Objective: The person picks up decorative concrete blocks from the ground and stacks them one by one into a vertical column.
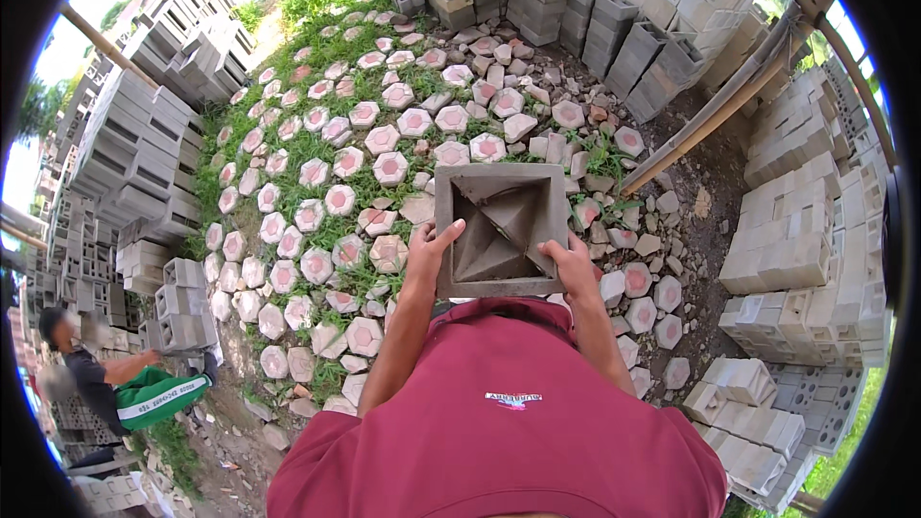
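A square grey concrete block (504, 225) with a recessed, diagonally ridged face is held in front of my body, that face turned up toward me. My left hand (429, 247) grips its left side, with the thumb over the rim. On the opposite side my right hand (573, 269) clasps the block, its thumb also on the rim. The fingers of both hands are mostly hidden behind the block.
Hexagonal pavers (339, 200) with reddish centres lie over grass, with loose rubble (614, 221) to the right. Block stacks stand left (134, 153), far (547, 10) and right (782, 230). A wooden pole (710, 125) slants at the right. A person in green trousers (163, 398) sits at the lower left.
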`<action>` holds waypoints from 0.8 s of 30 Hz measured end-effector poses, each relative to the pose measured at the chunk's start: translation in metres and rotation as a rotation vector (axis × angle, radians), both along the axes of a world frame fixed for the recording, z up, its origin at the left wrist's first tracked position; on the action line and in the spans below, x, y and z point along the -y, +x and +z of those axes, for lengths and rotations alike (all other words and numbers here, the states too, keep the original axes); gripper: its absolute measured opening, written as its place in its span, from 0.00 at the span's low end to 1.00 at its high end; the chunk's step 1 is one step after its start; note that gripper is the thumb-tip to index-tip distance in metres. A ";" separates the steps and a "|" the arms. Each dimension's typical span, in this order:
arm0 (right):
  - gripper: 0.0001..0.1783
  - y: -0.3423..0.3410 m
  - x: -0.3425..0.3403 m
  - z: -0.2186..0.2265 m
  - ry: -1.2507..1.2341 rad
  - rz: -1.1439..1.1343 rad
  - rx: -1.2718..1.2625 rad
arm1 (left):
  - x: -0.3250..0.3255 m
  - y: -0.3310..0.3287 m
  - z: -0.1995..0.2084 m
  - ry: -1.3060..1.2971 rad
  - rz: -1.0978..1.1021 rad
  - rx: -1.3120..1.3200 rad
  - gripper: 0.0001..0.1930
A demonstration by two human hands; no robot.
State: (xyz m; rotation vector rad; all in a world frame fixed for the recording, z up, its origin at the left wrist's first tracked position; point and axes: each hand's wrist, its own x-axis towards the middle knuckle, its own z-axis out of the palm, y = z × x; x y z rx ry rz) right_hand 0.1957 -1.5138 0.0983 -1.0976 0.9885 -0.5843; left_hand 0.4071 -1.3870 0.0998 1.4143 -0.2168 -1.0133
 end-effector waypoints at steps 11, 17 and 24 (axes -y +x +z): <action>0.24 0.095 0.165 0.014 0.020 0.082 0.024 | 0.155 0.085 -0.003 0.029 0.048 -0.013 0.29; 0.22 0.178 0.253 0.011 0.027 -0.031 -0.016 | 0.267 0.184 -0.018 0.003 -0.092 0.003 0.28; 0.22 0.269 0.355 0.008 -0.037 -0.182 -0.027 | 0.400 0.286 -0.001 0.098 -0.190 0.108 0.30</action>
